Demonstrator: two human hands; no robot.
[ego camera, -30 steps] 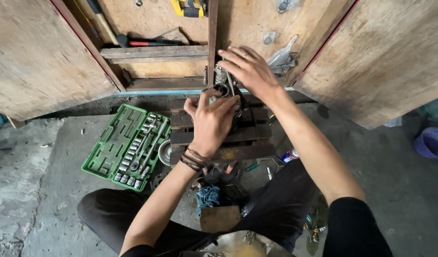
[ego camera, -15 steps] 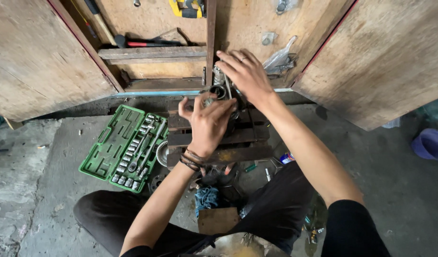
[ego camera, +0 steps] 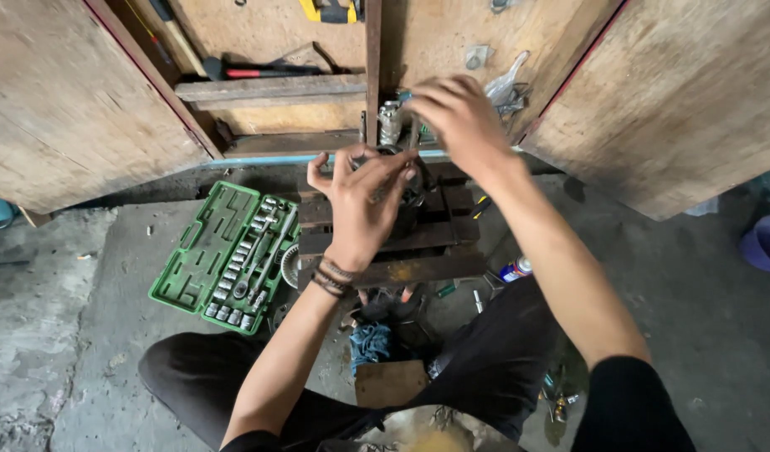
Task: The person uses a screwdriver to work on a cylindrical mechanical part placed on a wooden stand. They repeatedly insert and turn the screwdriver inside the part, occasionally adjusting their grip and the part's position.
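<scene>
Left hand (ego camera: 360,205): fingers are being curled around a dark metal part (ego camera: 406,197) on the rusty metal stand (ego camera: 402,243); thumb and forefinger are being held apart at the top, the rest closed over the part. What exactly is being gripped cannot be told, as the hand is covering it. Cord bands are being worn at that wrist.

Right hand (ego camera: 456,117): fingers are being bunched downward over a thin upright metal piece (ego camera: 414,134) just above the same part; whether it is actually being pinched cannot be told, since the fingertips are blurred.

Change over the last second: the right hand is being lifted slightly higher and further toward the cabinet than before, while the left hand is being kept on the part in nearly the same grip. The part itself is being held in the same place on the stand. Judged from that, the work on the part is being carried on at the top end, with the left hand serving as the steadying one.

Outward: an open green socket set case (ego camera: 226,255) is being left on the concrete floor (ego camera: 75,335) just left of the stand. A small spray can (ego camera: 515,269) is lying to the right. An open wooden cabinet (ego camera: 75,109) is standing behind, with a red-handled tool (ego camera: 259,73) on its shelf.
</scene>
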